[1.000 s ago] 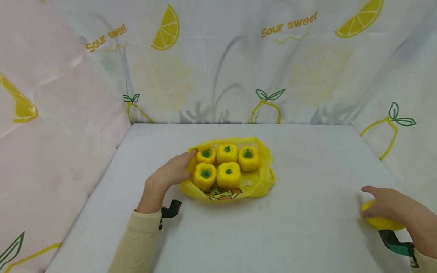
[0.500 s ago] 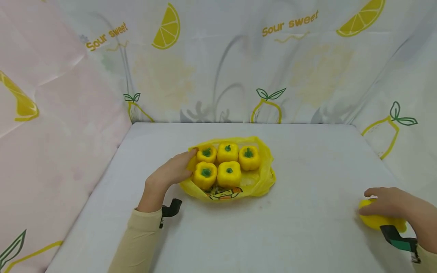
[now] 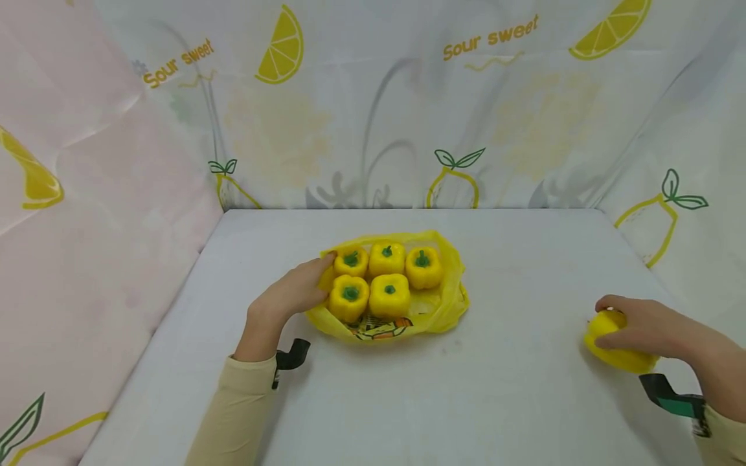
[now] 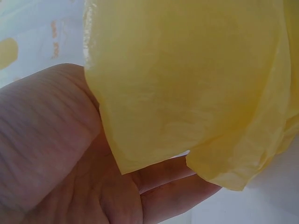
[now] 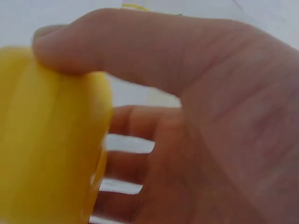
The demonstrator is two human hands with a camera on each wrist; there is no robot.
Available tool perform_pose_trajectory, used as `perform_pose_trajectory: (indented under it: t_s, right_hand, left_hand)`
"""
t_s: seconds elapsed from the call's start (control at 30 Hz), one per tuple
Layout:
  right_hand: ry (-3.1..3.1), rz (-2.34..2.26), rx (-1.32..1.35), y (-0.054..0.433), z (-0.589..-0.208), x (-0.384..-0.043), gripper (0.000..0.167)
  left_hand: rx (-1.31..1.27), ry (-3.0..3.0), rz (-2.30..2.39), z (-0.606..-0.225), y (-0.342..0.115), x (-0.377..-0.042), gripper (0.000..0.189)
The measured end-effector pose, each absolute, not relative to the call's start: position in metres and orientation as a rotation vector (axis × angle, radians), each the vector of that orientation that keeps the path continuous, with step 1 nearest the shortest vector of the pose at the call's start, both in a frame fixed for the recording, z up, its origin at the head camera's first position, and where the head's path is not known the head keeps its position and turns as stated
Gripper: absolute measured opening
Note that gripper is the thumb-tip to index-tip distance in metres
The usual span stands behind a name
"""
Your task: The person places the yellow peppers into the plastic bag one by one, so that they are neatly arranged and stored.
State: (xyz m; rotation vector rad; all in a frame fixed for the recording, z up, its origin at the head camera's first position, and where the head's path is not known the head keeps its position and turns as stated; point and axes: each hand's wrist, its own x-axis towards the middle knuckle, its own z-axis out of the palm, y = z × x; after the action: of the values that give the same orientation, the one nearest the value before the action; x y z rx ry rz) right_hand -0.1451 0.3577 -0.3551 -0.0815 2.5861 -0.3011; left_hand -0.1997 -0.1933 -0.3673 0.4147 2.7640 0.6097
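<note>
A yellow plastic bag [image 3: 449, 304] lies spread open on the white table, with several yellow bell peppers [image 3: 390, 296] with green stems inside. At the bag's left rim, my left hand [image 3: 294, 288] holds the film; in the left wrist view the thin yellow film [image 4: 187, 84] hides the ends of the thumb and fingers [image 4: 180, 196]. Far to the right, my right hand [image 3: 655, 330] grips another yellow bell pepper [image 3: 620, 358], close over the table. The right wrist view has the thumb on the near top of this pepper [image 5: 46, 140] and the fingers round its other side.
The white table [image 3: 513, 401] reaches back to a hanging cloth [image 3: 373, 116] printed with lemons. More printed cloth encloses the left and right sides. Dark camera mounts [image 3: 294, 356] sit at both wrists.
My right hand has closed round the pepper at the right and moved it left and slightly away from me. The left hand and the bag stay in place.
</note>
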Motion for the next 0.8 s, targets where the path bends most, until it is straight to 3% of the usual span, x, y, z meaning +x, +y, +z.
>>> perform_pose_trajectory:
  t_s: [0.5,0.8]
  right_hand:
    - [2.894,-0.673,-0.389,0.3,-0.358,-0.157,0.066]
    - [2.958,-1.087,-0.553,0.259,-0.358,-0.163,0.072]
  left_hand:
    - [0.427,2.766,0.625,-0.368,-0.194,-0.201,0.071]
    - [0.42,2.765,0.617,-0.366,-0.194,-0.199,0.07]
